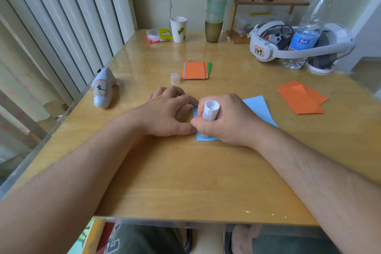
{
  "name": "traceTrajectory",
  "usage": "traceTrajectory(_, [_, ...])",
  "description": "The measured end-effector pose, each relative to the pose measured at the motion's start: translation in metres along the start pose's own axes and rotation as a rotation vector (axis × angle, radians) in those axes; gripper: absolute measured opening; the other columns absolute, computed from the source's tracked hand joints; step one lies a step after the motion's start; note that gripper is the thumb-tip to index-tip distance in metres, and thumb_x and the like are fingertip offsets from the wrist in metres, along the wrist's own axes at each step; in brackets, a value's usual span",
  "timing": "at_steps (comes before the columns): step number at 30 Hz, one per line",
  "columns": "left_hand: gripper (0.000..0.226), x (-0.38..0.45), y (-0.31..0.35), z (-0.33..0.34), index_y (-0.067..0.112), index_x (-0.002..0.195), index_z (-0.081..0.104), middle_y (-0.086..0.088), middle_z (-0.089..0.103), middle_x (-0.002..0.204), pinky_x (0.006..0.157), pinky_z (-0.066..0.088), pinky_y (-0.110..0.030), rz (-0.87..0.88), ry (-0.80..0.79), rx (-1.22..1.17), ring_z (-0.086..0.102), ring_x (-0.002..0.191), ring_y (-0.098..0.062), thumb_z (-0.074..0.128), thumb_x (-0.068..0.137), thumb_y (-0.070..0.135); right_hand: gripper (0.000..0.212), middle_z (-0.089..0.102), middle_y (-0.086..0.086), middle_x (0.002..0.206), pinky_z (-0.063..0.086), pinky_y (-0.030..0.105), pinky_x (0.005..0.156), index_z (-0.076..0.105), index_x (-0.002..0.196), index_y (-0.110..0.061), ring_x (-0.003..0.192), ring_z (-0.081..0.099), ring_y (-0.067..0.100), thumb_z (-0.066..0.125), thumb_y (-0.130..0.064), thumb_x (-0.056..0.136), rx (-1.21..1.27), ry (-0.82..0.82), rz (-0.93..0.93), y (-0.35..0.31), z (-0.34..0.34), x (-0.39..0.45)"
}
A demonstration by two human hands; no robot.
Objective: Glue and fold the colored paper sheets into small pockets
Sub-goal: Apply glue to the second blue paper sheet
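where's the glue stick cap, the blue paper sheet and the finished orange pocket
translucent plastic glue stick cap (174, 78), head view, on its side wall
light blue paper sheet (258, 109), head view, on its bare far right part
folded orange paper pocket (194, 70), head view, on its front face

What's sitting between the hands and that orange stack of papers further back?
In the head view, only the glue stick's translucent cap stands there, upright on the bare table, just left of the orange stack.
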State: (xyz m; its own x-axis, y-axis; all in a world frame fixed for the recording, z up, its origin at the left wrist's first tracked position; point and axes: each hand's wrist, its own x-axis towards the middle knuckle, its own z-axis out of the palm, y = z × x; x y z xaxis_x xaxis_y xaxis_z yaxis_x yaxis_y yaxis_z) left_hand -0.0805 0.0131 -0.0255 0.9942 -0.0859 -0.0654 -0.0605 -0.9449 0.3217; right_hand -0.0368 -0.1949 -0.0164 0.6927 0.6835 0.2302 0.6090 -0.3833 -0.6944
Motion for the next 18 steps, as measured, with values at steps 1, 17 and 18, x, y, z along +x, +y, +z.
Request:
traceTrajectory(1, [0.077,0.000,0.000,0.000,0.062,0.133,0.039,0.016,0.032,0.137,0.117,0.021,-0.038,0.001,-0.001,-0.003,0.021,0.134,-0.016,0.045,0.060,0.087,0.028,0.053,-0.002,0.058,0.036,0.021,0.055,0.059,0.069,-0.013,0.059,0.043,0.008,0.080,-0.023,0.084,-0.001,0.000,0.010,0.001,-0.002,-0.001])
traceTrajectory(17, [0.082,0.002,-0.001,-0.001,0.063,0.141,0.035,0.015,0.031,0.138,0.111,0.021,-0.035,-0.002,-0.018,-0.006,0.022,0.136,-0.018,0.050,0.064,0.084,0.026,0.061,0.007,0.068,0.040,0.029,0.058,0.059,0.066,-0.014,0.061,0.047,0.010,0.078,-0.025,0.081,-0.043,0.006,0.106,0.022,-0.031,-0.009])
traceTrajectory(18, [0.087,0.002,-0.002,-0.001,0.062,0.145,0.029,0.014,0.031,0.142,0.114,0.022,-0.037,-0.007,-0.014,-0.006,0.022,0.138,-0.019,0.050,0.063,0.084,0.027,0.062,0.007,0.068,0.041,0.031,0.059,0.059,0.065,-0.014,0.062,0.049,0.011,0.077,-0.027,0.081,-0.021,0.026,0.102,0.022,-0.030,-0.008])
